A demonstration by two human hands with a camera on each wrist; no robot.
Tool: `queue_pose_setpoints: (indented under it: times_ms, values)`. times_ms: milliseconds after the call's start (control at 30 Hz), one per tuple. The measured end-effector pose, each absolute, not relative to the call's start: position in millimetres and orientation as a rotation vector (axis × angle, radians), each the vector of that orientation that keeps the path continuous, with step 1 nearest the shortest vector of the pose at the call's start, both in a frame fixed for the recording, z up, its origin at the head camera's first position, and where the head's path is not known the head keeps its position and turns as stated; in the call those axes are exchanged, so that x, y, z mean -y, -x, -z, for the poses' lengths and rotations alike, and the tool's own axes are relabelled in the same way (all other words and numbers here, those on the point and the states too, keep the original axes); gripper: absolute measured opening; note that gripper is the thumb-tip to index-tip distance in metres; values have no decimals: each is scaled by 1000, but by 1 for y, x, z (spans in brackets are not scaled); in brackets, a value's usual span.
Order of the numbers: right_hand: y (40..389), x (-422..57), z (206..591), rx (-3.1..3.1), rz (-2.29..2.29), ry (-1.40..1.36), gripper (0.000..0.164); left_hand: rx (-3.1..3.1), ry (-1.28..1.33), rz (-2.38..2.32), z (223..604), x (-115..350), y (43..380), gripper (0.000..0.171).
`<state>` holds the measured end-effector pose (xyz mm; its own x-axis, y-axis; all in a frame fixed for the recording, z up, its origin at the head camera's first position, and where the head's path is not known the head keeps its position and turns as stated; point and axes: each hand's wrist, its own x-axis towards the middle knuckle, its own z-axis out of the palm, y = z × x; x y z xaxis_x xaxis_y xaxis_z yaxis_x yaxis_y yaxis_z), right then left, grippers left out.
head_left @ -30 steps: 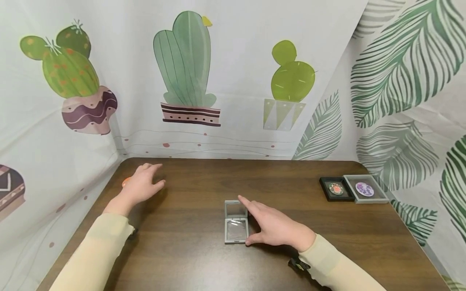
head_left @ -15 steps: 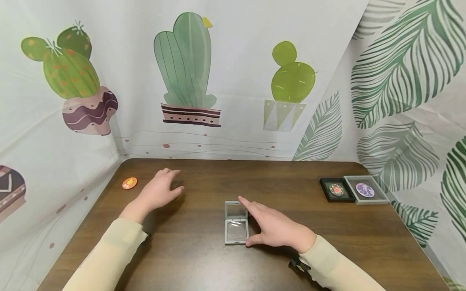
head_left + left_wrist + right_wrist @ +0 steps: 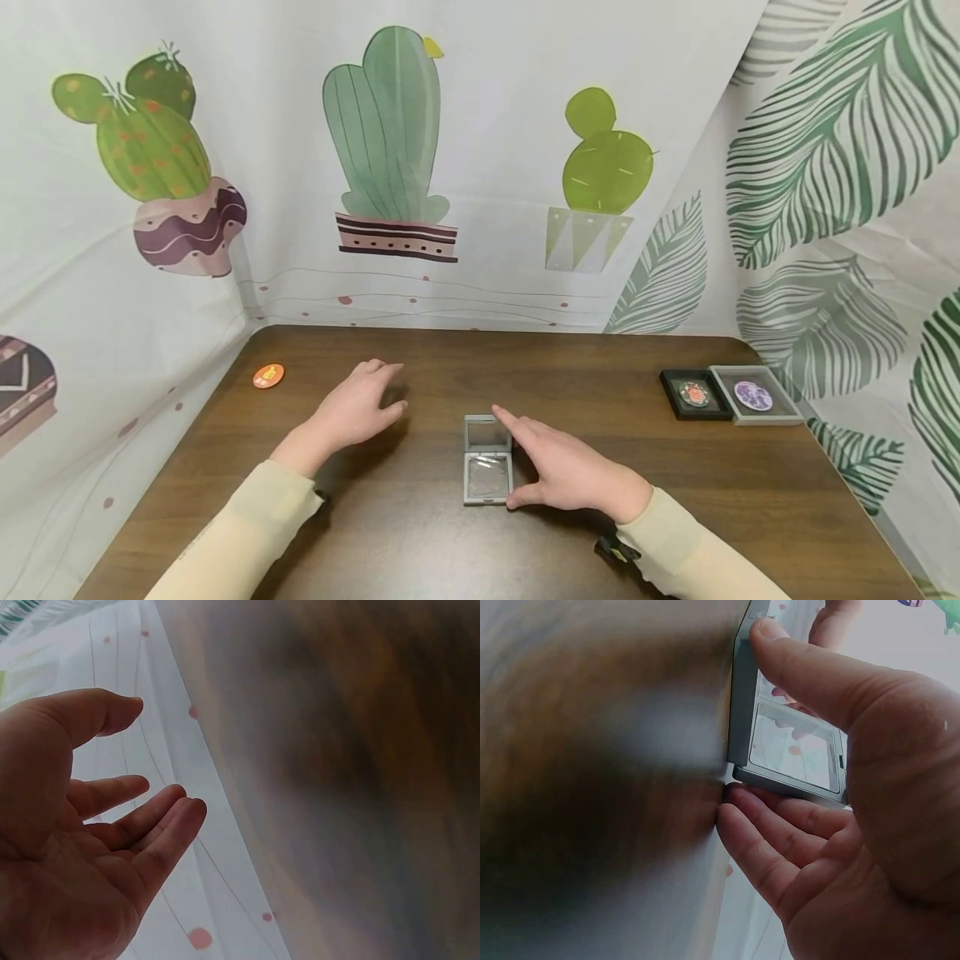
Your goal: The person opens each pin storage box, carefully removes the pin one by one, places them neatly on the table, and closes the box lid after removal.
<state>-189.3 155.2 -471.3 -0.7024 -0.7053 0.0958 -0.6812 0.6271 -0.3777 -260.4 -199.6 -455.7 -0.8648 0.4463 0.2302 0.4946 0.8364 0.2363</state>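
Note:
A small grey hinged display case [image 3: 487,478] with clear film windows stands at mid-table, its lid raised at the back. My right hand [image 3: 573,467] holds it from the right side. In the right wrist view, the thumb [image 3: 802,664] lies on the edge of the base, and the fingers [image 3: 761,840] reach behind the raised lid. My left hand [image 3: 352,412] hovers over the table left of the case, fingers loosely bent. Nothing shows between its thumb and fingers in the left wrist view. Farther left lies an orange round disc [image 3: 268,376].
At the back right sit a black display case [image 3: 670,398] with a patterned disc inside and a grey one [image 3: 783,408] with a purple disc, side by side. A printed cloth [image 3: 495,167] hangs behind the brown wooden table [image 3: 592,375].
My left hand has moved right and slightly toward me, away from the orange disc, which was partly covered before. The right hand and the grey display case stay in place.

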Motion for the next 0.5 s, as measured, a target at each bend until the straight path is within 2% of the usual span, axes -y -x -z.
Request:
queue_pose_setpoints:
  times_ms: [500]
  values:
    - [190, -155, 473, -2783, 605, 1190, 121, 2837, 849, 480, 456, 169, 236, 65]
